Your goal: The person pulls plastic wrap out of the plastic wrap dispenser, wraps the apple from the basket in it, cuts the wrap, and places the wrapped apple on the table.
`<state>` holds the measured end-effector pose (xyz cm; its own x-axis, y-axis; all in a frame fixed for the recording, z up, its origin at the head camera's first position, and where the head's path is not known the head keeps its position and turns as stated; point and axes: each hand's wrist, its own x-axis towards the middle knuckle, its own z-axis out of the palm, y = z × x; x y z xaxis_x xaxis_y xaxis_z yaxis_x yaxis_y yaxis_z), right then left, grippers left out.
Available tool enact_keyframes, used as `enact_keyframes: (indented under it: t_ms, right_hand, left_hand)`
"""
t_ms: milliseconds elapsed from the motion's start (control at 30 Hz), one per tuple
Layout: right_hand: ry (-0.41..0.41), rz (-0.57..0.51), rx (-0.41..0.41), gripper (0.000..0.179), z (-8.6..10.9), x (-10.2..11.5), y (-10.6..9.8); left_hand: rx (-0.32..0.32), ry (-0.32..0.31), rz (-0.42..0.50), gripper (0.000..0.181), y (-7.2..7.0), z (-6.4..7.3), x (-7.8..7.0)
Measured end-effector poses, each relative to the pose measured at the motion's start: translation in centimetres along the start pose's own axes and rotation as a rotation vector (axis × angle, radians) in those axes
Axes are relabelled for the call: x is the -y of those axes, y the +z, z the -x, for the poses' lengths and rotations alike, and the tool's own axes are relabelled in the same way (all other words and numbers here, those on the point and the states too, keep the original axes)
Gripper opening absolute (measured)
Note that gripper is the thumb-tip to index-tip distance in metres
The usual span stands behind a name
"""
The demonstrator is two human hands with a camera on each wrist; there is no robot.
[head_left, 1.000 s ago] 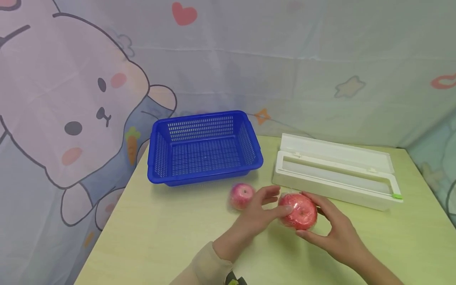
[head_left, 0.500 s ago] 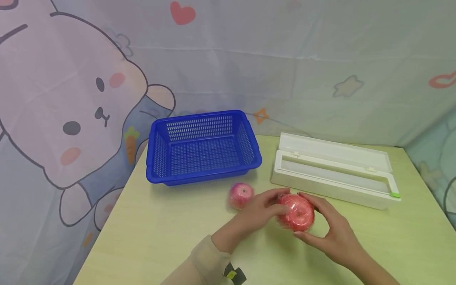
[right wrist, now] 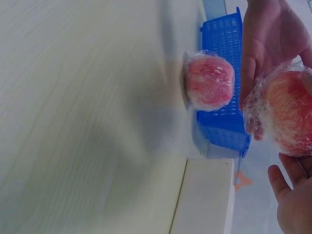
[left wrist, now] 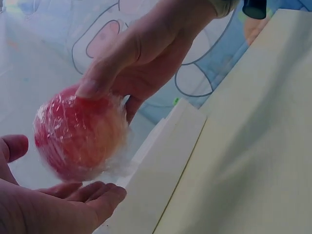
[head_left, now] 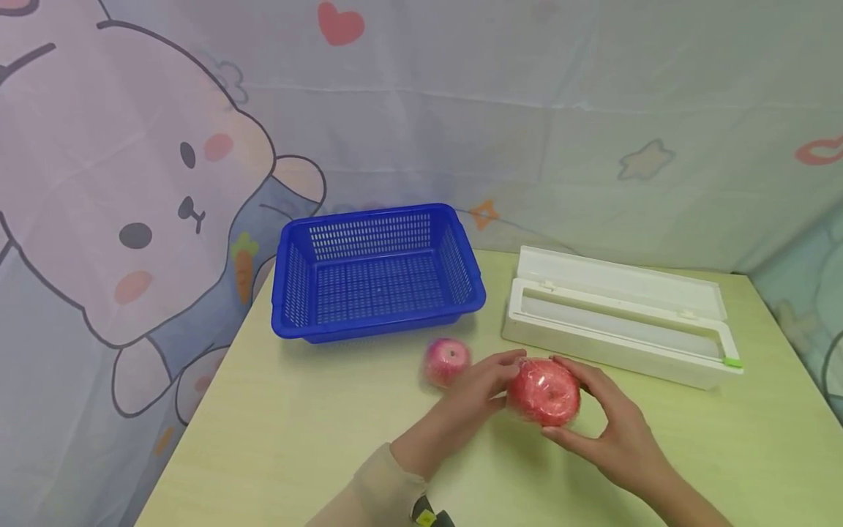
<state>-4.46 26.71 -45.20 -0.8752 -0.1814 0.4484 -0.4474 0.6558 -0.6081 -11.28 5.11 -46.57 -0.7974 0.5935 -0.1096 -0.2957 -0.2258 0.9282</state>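
A red apple (head_left: pixel 544 392) wrapped in clear cling film is held above the table. My right hand (head_left: pixel 615 428) grips it from the right, its thumb at the near side and its fingers at the far side. In the left wrist view that thumb (left wrist: pixel 91 89) presses on the wrapped apple. On the other side, my left hand (head_left: pixel 469 402) is close to the apple with fingers spread and extended. Loose film (right wrist: pixel 256 100) bunches at the side facing the left palm. Another film-wrapped apple (head_left: pixel 447 361) rests on the table, just beyond the left hand.
A blue slotted plastic basket (head_left: pixel 378 316) stands at the back left of the pale wooden table (head_left: pixel 263 439). At the back right, a white cling film dispenser (head_left: pixel 612 351) has its lid raised. A printed cloth (head_left: pixel 421 132) hangs behind.
The left thumb has come off the face of the apple and the left hand has drawn slightly back to the left. The right hand keeps hold of the apple, which has shifted slightly left.
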Motion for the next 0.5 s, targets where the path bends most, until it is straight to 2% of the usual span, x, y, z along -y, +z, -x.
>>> enact_keyframes:
  t_ms: [233, 367, 500]
  right_hand:
    - [-0.018, -0.041, -0.016, 0.098, 0.1, -0.1, 0.8]
    - [0.015, -0.061, -0.006, 0.096, 0.3, -0.2, 1.4]
    - [0.046, -0.088, 0.006, 0.093, 0.7, -0.4, 2.1]
  left_hand:
    - [-0.004, -0.015, 0.172, 0.051, 0.2, 1.2, 1.0]
    - [0.003, -0.003, 0.244, 0.046, 0.1, 1.4, 1.0]
    - [-0.028, -0.031, 0.283, 0.046, 0.0, 1.6, 1.1]
